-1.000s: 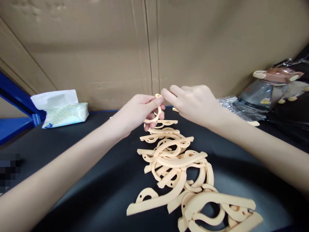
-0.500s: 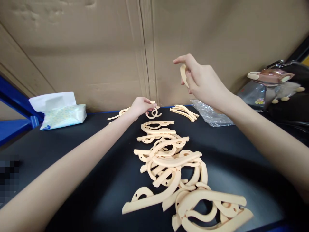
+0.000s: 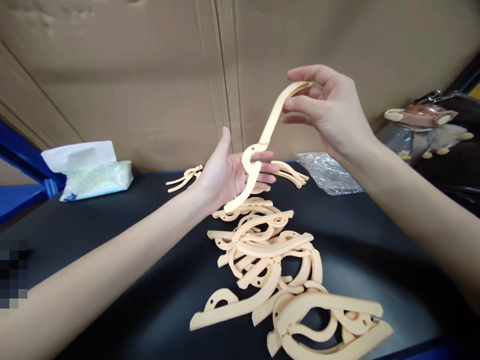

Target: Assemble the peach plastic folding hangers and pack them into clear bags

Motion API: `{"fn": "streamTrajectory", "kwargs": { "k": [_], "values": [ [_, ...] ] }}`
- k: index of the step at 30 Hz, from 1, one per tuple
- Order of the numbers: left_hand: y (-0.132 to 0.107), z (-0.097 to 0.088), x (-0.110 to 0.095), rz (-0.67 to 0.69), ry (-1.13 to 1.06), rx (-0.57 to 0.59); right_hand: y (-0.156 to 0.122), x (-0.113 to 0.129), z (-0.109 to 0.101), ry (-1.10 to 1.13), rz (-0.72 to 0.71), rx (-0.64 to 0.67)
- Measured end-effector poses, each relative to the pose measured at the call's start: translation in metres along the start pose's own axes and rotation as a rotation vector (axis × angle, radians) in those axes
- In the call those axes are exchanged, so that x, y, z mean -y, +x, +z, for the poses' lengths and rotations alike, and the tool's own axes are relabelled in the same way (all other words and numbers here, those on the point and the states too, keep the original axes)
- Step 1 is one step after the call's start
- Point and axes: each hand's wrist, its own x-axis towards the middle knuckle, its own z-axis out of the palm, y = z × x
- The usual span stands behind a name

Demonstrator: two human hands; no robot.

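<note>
Pinched by one end in my right hand (image 3: pixel 326 107) is a cream plastic folding-hanger piece (image 3: pixel 273 120), hanging at a slant in an S shape with a rounded joint midway. My left hand (image 3: pixel 236 172) is open, palm up and fingers spread, behind the piece's lower half. Whether the palm touches it, I cannot tell. Below both hands, a pile of similar cream hanger pieces (image 3: pixel 275 249) runs along the black table (image 3: pixel 150 280) towards me.
Small cream hook-shaped parts (image 3: pixel 187 176) lie at the back, left of my left hand. Slim curved strips (image 3: pixel 290 174) are beyond my fingers, beside a clear plastic bag (image 3: pixel 330 172). A tissue pack (image 3: pixel 97 180) sits at left, a brown-lidded bottle (image 3: pixel 420 117) at right, cardboard (image 3: pixel 150 75) behind.
My left hand has left the small hook parts at the back, turned palm up and opened. My right hand has turned, bringing the long hanger piece into view above the left palm.
</note>
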Motion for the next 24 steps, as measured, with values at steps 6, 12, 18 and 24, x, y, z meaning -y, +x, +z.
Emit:
{"fn": "streamTrajectory", "kwargs": {
  "k": [6,12,18,24],
  "values": [
    [-0.024,-0.004,-0.003,0.048,0.008,-0.063,0.000,-0.019,-0.004,-0.385,-0.211,0.030],
    [-0.030,-0.005,-0.005,0.061,0.364,-0.126,-0.016,-0.013,0.006,-1.017,-0.680,0.517],
    [-0.030,-0.001,-0.013,-0.010,0.419,-0.163,-0.033,-0.014,0.017,-1.216,-0.767,0.687],
    [-0.033,-0.010,-0.025,-0.103,0.388,-0.078,-0.037,-0.020,0.021,-1.373,-0.835,0.651]
  ]
}}
